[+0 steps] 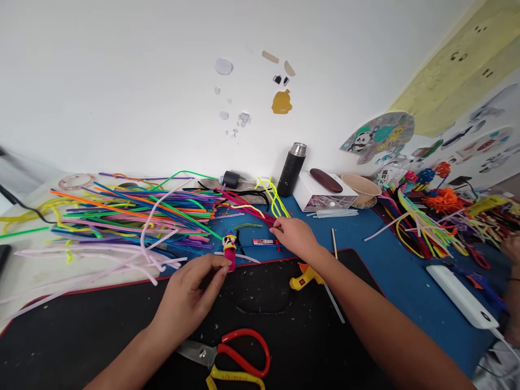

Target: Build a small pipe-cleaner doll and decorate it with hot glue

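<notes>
Between the thumb and fingers of my left hand (193,287) is a small pipe-cleaner figure (229,254), held upright, with a panda face, a yellow band at the neck and a pink body. My right hand (294,235) reaches across the mat; its fingers are pinched at the ends of the red pipe cleaners (255,212), and its exact grip is partly hidden. A small red packet (264,242) lies just left of that hand. Under my right forearm is a yellow glue gun (306,277) with a glue stick (334,304) beside it.
Scissors with red and yellow handles (244,355) lie open on the black mat (101,330). A colourful pipe-cleaner pile (142,216) spreads left. A black bottle (292,169), white box (320,192) and bowl (361,189) stand behind. At right are a white device (463,298) and another person's hand (511,249).
</notes>
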Demonstrator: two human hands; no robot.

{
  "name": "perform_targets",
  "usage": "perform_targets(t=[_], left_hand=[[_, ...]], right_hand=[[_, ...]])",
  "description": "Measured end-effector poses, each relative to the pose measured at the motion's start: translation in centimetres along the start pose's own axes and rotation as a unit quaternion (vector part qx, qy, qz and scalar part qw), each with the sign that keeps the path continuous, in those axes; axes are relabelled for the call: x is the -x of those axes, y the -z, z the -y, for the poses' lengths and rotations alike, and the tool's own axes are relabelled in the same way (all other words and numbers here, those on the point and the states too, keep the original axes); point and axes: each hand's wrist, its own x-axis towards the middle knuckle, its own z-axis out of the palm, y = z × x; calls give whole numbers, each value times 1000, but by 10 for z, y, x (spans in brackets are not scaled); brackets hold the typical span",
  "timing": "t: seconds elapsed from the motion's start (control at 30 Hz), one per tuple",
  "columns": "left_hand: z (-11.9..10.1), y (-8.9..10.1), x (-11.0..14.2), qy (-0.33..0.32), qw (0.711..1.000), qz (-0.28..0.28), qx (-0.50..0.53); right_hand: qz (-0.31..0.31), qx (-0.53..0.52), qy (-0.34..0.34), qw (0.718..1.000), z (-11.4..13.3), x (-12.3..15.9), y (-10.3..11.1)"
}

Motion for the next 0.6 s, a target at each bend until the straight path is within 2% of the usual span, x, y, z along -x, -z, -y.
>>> perform_targets(t=[0.17,0.33,0.47,0.6], left_hand=[[-1,0,0,-9,1000,1,-3],[-2,1,-2,-4,1000,1,-3],[-1,1,-1,-8,1000,0,-3],[-1,0,-1,-21,1000,-6,5]], right_hand=[[14,-4,-24,1000,-4,-4,-5],[24,-61,-29,997,-5,-9,-7],[41,-169,-34,984,-6,-14,-1],[82,-307,-46,947,-6,-15,8]])
